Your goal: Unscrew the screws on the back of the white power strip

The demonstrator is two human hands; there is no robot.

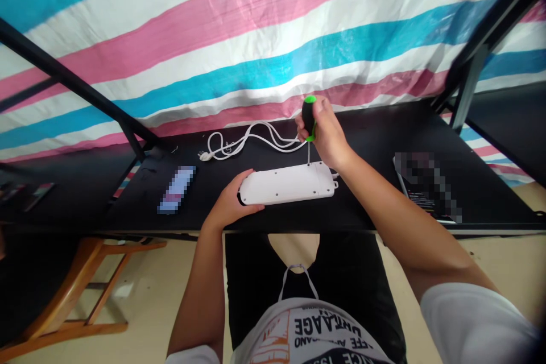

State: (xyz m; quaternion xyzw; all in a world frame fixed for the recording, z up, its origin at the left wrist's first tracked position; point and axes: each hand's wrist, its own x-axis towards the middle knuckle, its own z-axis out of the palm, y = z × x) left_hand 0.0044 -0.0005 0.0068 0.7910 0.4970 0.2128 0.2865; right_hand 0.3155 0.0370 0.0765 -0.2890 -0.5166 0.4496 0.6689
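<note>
A white power strip [290, 185] lies on the black table with its screw-dotted back facing up. My left hand [234, 200] grips its left end, thumb along the near edge and fingers on the far edge. In my right hand [327, 135] is a screwdriver [309, 119] with a black and green handle, held upright. Its metal shaft points down, and the tip meets the strip near the far edge, right of the middle, at a screw hole. A white cord [251, 136] loops behind the strip and ends in a plug [205, 156] at the left.
A phone [177, 189], its screen blurred, lies left on the black table [354, 213]. A dark printed booklet or package [422, 187], partly pixelated, is at the right. Striped plastic sheeting [264, 28] hangs behind, between black metal posts. A wooden chair [98, 290] stands lower left.
</note>
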